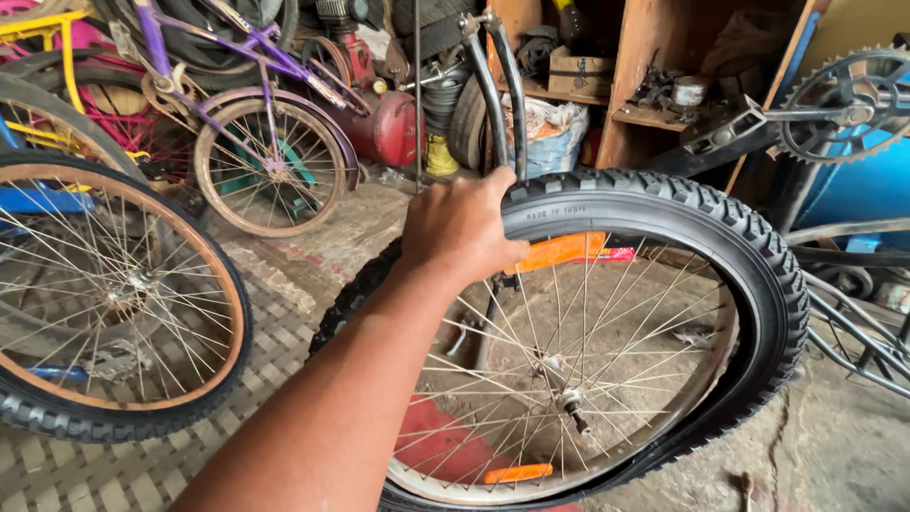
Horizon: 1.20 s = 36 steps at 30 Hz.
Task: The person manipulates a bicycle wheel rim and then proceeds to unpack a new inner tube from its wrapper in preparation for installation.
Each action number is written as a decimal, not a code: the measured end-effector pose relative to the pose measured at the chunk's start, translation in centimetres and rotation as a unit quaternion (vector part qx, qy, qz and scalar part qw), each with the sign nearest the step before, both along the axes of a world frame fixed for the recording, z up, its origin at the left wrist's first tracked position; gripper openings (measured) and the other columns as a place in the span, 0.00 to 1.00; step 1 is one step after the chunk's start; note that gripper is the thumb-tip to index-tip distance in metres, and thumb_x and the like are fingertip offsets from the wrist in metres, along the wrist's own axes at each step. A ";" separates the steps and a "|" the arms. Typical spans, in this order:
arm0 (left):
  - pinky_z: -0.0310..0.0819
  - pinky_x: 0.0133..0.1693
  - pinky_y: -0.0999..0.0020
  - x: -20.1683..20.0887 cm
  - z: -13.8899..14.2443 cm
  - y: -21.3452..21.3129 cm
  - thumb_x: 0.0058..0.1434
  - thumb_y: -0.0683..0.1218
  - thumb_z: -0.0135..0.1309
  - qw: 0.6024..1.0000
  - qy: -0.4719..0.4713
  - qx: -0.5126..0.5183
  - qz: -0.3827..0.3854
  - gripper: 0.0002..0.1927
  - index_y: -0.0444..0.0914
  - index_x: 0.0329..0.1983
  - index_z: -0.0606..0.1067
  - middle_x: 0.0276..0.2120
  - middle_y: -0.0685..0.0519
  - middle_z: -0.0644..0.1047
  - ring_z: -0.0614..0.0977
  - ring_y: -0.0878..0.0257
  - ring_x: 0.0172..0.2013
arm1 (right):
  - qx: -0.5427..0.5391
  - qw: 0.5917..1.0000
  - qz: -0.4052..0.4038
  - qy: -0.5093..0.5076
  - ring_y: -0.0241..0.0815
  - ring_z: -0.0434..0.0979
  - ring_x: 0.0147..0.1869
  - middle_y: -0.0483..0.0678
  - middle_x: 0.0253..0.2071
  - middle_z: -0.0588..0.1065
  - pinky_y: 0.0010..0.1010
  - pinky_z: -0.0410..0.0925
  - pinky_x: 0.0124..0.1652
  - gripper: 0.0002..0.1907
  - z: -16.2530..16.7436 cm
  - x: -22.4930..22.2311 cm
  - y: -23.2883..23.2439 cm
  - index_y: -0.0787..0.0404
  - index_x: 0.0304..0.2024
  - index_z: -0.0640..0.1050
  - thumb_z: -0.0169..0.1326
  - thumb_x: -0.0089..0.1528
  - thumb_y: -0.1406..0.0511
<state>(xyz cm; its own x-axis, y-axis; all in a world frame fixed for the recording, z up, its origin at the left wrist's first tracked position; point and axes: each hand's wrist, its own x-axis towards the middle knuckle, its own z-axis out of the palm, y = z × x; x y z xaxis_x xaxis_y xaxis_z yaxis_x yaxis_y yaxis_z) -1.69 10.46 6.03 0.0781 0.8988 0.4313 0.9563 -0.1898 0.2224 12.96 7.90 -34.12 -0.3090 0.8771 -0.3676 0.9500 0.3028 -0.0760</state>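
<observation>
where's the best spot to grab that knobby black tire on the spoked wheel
Take the tire at the top of its arc, coming from above and from the near side, as the left hand does now, fingers curled over the tread. The wheel stands nearly upright, so the top sits nearest the arm. At lower right the tire looks pulled off the rim, so a hold there seems less firm.

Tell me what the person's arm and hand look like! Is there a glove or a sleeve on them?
Only one arm shows, and which arm it is cannot be told. The hand is bare: no glove, and no ring or watch that shows. The forearm is bare too, with no sleeve along the whole part in view. It is long and slim, with fine hairs. No other hand shows.
</observation>
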 end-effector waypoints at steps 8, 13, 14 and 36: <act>0.76 0.49 0.48 1.9 0.7 -1.2 0.43 0.56 0.73 0.999 0.021 0.017 -0.032 0.31 0.48 0.49 0.74 0.40 0.45 0.82 0.83 0.44 0.45 | -0.007 0.992 -0.074 0.104 0.44 0.79 0.40 0.51 0.38 0.79 0.38 0.71 0.41 0.15 1.7 3.2 -2.7 0.49 0.50 0.75 0.56 0.60 0.62; 0.76 0.47 0.48 2.9 2.0 -4.8 0.42 0.55 0.74 0.999 0.023 0.011 -0.035 0.31 0.47 0.47 0.73 0.39 0.45 0.82 0.82 0.43 0.45 | -0.003 0.946 -0.140 0.291 0.41 0.81 0.38 0.50 0.39 0.80 0.34 0.72 0.40 0.15 8.5 4.7 -5.7 0.47 0.53 0.75 0.56 0.63 0.62; 0.76 0.47 0.48 3.0 2.2 -5.7 0.42 0.55 0.74 0.999 0.026 0.010 -0.039 0.31 0.46 0.48 0.73 0.39 0.44 0.82 0.83 0.43 0.45 | -0.005 0.932 -0.142 0.333 0.40 0.81 0.38 0.49 0.39 0.80 0.34 0.73 0.40 0.15 11.0 5.5 -6.3 0.46 0.54 0.75 0.56 0.63 0.62; 0.78 0.47 0.53 4.4 5.8 -12.7 0.42 0.49 0.70 0.988 0.082 -0.029 -0.131 0.31 0.43 0.50 0.74 0.36 0.45 0.84 0.85 0.47 0.41 | 0.435 0.747 0.035 0.502 0.44 0.82 0.47 0.54 0.46 0.81 0.32 0.73 0.47 0.14 42.5 10.6 -14.3 0.62 0.50 0.79 0.52 0.62 0.66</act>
<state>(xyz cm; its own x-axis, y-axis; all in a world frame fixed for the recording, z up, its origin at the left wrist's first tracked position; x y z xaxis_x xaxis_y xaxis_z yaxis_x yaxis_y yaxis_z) 2.72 -2.24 11.83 0.3761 0.8612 0.3418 0.8998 -0.4275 0.0872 23.57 -6.36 8.34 -0.1014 0.6178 0.7798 0.5262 0.6985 -0.4850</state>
